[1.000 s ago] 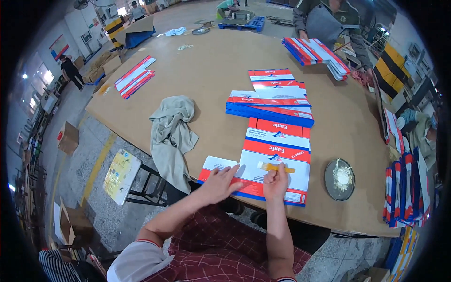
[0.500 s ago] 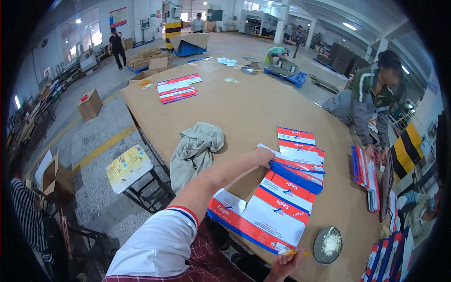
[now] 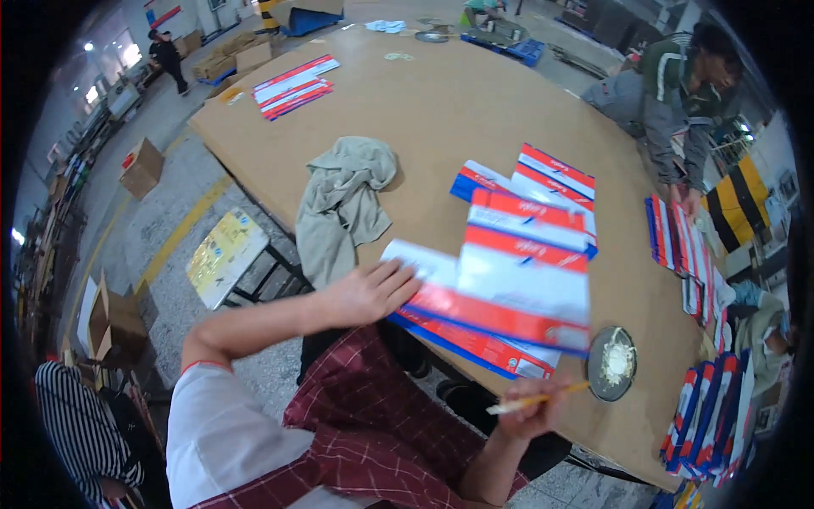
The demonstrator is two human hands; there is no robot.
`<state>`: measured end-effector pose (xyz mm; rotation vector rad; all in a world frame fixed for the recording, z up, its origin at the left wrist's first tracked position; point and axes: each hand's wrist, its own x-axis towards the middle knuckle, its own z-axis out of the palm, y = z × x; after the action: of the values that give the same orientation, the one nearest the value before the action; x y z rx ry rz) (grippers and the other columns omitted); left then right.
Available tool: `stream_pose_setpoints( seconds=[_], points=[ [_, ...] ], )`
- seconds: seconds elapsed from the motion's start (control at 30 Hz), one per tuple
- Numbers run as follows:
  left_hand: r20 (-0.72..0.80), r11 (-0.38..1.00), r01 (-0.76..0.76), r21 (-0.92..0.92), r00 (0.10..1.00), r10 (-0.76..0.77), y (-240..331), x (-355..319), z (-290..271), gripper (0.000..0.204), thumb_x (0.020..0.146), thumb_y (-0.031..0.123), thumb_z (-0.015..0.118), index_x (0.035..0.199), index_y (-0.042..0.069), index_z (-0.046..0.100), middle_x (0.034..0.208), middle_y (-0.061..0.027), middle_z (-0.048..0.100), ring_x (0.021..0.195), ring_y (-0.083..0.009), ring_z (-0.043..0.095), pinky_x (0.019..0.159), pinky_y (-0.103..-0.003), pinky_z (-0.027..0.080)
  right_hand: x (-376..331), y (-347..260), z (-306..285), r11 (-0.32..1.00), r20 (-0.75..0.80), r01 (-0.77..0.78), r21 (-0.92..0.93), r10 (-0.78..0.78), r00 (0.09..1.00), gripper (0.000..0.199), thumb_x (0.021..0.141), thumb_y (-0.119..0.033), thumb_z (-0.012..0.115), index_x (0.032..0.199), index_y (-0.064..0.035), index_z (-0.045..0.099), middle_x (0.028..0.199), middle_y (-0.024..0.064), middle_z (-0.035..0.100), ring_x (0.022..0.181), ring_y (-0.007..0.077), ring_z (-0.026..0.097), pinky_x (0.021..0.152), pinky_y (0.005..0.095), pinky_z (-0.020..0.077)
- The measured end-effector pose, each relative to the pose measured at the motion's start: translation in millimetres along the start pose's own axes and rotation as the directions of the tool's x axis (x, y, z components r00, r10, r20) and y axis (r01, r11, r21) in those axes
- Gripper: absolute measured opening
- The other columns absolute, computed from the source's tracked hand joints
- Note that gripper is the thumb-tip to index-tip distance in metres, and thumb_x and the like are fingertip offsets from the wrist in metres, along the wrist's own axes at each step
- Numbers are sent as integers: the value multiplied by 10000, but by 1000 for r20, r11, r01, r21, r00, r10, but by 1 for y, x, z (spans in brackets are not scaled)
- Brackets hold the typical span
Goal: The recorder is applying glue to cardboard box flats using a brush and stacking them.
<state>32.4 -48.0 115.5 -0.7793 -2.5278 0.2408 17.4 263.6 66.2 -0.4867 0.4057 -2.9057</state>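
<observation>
My left hand [image 3: 373, 293] grips the left edge of a flat red, white and blue printed carton [image 3: 526, 288], with its fingers over the white flap. This carton is smeared by motion and lies across another flat carton [image 3: 487, 348], whose lower edge shows beneath it. My right hand [image 3: 536, 409] is closed round a brush [image 3: 517, 405] with a yellowish handle, its pale tip pointing left. Just beyond that hand stands a round dark dish [image 3: 601, 389] of whitish paste. More flat cartons [image 3: 555, 182] lie fanned out behind.
A grey-green cloth [image 3: 348, 191] lies on the brown tabletop [image 3: 449, 102]. Another small carton pile [image 3: 292, 85] is at the far left. Folded cartons [image 3: 708, 416] stand at the right edge, where a co-worker [image 3: 678, 110] handles others. A stool [image 3: 227, 254] stands left of the table.
My left hand has come back from the fanned cartons toward me and left, now holding a carton's edge. My right hand has lifted the brush away from the carton's lower corner. The view has tilted down.
</observation>
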Motion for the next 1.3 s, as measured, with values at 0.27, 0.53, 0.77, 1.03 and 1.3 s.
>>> stream_pose_setpoints(
  seconds=[0.27, 0.53, 0.77, 1.03, 1.3],
  points=[
    [229, 897, 237, -374, 960, -158, 38, -44, 39, 389, 836, 312, 494, 1113, 41, 520, 1130, -122, 526, 1073, -266, 496, 916, -438, 386, 39, 64, -48, 890, -448, -265, -371, 78, 890, 91, 905, -204, 486, 835, -155, 457, 541, -16, 439, 420, 85, 389, 392, 228, 298],
    [194, 842, 451, -295, 892, -409, 49, 1, 84, 341, 763, 131, 527, 1091, 39, 517, 1067, -111, 512, 1061, -264, 474, 915, -504, 342, 43, 59, -48, 942, -542, -273, -196, 128, 831, 169, 916, -254, 473, 784, -151, 497, 512, -19, 440, 401, 78, 357, 397, 221, 265],
    [193, 764, 512, -393, 858, -475, 44, 11, 86, 382, 722, 24, 511, 1105, 30, 507, 1079, -121, 497, 1065, -271, 459, 909, -460, 334, 56, 63, -37, 931, -490, -267, -248, 118, 864, 101, 929, -202, 448, 850, -152, 485, 525, -12, 432, 411, 66, 359, 397, 210, 276],
    [53, 695, 511, -506, 822, -567, 50, 1, 95, 360, 634, -74, 536, 971, 52, 543, 951, -128, 485, 933, -272, 486, 859, -424, 334, 50, 70, -42, 828, -393, -294, -478, 98, 914, 112, 910, -152, 493, 847, -75, 441, 599, 30, 491, 483, 79, 463, 438, 208, 393],
    [-61, 584, 421, -694, 774, -631, 45, -13, 98, 276, 497, -123, 514, 677, 78, 456, 727, -52, 490, 786, -241, 519, 796, -375, 340, 44, 78, -23, 504, -319, -373, -779, 193, 928, 102, 838, -58, 562, 806, -17, 475, 678, 42, 558, 610, 75, 549, 568, 209, 472]
  ],
)
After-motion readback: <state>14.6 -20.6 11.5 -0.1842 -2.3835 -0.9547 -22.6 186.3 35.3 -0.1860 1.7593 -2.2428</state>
